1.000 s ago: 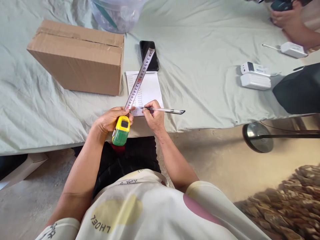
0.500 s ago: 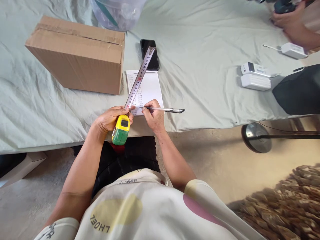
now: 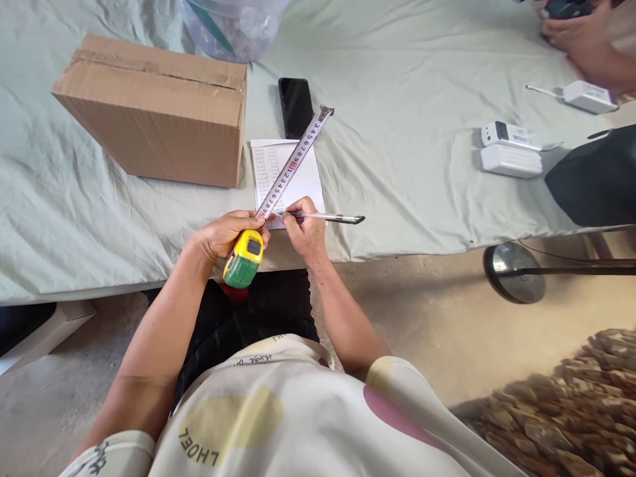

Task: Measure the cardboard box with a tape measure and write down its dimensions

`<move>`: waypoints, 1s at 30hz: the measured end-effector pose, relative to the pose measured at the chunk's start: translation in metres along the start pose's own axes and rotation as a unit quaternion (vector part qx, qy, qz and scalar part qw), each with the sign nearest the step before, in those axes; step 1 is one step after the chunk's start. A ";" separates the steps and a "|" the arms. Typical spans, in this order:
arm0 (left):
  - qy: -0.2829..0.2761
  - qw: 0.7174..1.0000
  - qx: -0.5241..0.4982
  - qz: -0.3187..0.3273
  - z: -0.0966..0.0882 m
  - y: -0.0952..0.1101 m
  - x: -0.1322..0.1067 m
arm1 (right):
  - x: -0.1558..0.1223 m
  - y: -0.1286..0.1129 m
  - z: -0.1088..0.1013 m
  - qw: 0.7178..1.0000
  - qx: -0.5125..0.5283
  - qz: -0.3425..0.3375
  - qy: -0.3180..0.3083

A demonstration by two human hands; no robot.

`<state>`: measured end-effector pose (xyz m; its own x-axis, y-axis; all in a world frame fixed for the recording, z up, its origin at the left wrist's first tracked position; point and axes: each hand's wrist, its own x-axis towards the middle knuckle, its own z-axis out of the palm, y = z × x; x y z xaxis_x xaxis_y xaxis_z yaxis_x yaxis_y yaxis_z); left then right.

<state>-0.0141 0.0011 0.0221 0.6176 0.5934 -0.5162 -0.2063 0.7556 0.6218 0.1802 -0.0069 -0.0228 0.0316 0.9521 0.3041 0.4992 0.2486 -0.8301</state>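
Note:
My left hand (image 3: 232,233) is closed on a yellow and green tape measure (image 3: 243,258), the thumb pressing on the blade near the case. The pulled-out blade slants up and to the right above the paper, its hooked end near the phone. Pinched in my right hand (image 3: 307,228) is a clear pen with a dark cap end pointing right; its tip is at the white paper (image 3: 303,175). Columns of small handwriting fill the left part of the sheet. A black phone (image 3: 295,106) lies just beyond the paper, partly behind the blade.
A closed cardboard box (image 3: 159,119) stands to the left, with a clear plastic tub (image 3: 238,26) behind it. White power adapters (image 3: 511,159) and a dark bag (image 3: 593,175) are at the right. Another person's hand (image 3: 581,33) holds a black object at the far right.
The tape blade has swung to the right, so its hooked end is now right of the phone. The case has tilted along with it. My right hand and pen stay nearly still.

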 end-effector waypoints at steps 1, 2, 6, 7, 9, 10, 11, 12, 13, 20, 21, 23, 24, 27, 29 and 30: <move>0.002 1.000 0.001 -0.001 0.000 0.000 0.000 | 0.000 0.000 0.000 1.000 0.004 0.001 -0.001; 0.004 1.000 0.001 0.000 0.000 0.000 0.000 | 0.000 0.000 0.000 1.000 0.010 0.003 -0.002; -0.003 1.000 -0.003 -0.003 -0.001 0.000 -0.001 | -0.001 -0.001 -0.001 1.000 0.027 0.012 0.006; -0.006 1.000 -0.004 -0.004 -0.001 0.000 -0.001 | -0.001 -0.001 -0.001 1.000 0.025 0.011 0.010; -0.009 1.000 -0.006 -0.004 -0.001 0.000 -0.001 | -0.001 -0.001 -0.001 1.000 0.016 0.005 0.015; -0.009 1.000 -0.006 -0.004 -0.002 0.000 0.000 | -0.001 -0.001 -0.001 1.000 0.011 0.003 0.015; -0.009 1.000 -0.006 -0.003 -0.002 0.000 0.000 | -0.001 -0.002 0.000 1.000 0.007 0.002 0.015; -0.008 1.000 -0.006 -0.003 -0.002 0.000 0.000 | -0.001 -0.002 0.000 1.000 0.003 0.002 0.014; -0.007 1.000 -0.006 -0.003 -0.002 0.000 0.000 | -0.001 -0.002 0.000 1.000 0.001 0.002 0.012; -0.001 1.000 -0.004 -0.003 -0.001 0.000 -0.001 | -0.001 -0.001 -0.001 1.000 0.008 -0.006 0.008; 0.000 1.000 -0.003 -0.002 -0.001 0.000 -0.001 | -0.001 -0.001 -0.001 1.000 0.005 -0.005 0.008; 0.001 1.000 -0.001 -0.001 -0.001 0.000 0.000 | -0.001 -0.002 0.000 1.000 0.002 -0.004 0.007; 0.001 1.000 -0.001 -0.001 -0.001 0.000 0.000 | -0.001 -0.002 0.000 1.000 0.003 -0.005 0.009; 0.003 1.000 -0.005 -0.004 -0.001 0.000 -0.001 | -0.002 -0.001 -0.001 1.000 0.009 -0.011 0.028; 0.003 1.000 -0.009 -0.004 -0.002 0.000 -0.001 | -0.003 0.000 -0.001 0.999 0.008 -0.010 0.039; 0.001 1.000 -0.010 -0.004 -0.002 0.000 -0.001 | -0.003 0.001 -0.001 0.999 0.007 -0.008 0.041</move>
<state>-0.0158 0.0014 0.0214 0.6183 0.5882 -0.5213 -0.2171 0.7653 0.6059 0.1810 -0.0097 -0.0240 0.0944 0.9305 0.3539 0.4888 0.2663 -0.8307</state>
